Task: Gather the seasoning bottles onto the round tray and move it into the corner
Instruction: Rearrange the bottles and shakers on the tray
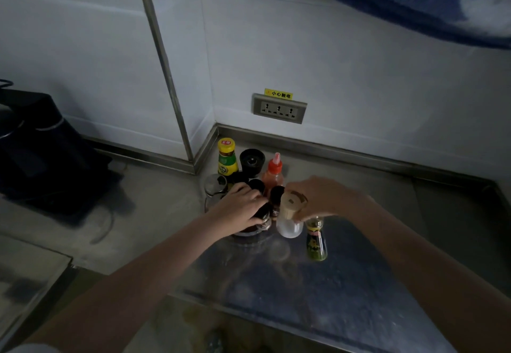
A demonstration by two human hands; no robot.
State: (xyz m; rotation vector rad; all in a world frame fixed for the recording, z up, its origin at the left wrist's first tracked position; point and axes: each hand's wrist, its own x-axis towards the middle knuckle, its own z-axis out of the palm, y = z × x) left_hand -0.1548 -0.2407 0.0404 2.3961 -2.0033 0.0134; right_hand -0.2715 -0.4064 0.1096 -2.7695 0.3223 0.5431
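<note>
Several seasoning bottles crowd together on the steel counter near the wall corner. The round tray [250, 236] shows only as a dark rim under them. My left hand [240, 205] grips a dark-capped jar [264, 218] at the tray's front. My right hand [320, 196] holds a white shaker with a wooden lid [289, 218], tilted, at the tray's right edge. A dark sauce bottle with a yellow label [316, 240] stands on the counter just right of the tray, below my right hand. Behind are a yellow-capped green bottle [227, 157], a black grinder [252, 161] and a red squeeze bottle [273, 173].
A clear glass cruet [215, 189] stands at the tray's left. A wall socket with a yellow warning label [279, 108] sits above the corner. A black appliance [41, 145] with a cord occupies the counter's left. The counter's front edge [249, 307] runs across below my arms.
</note>
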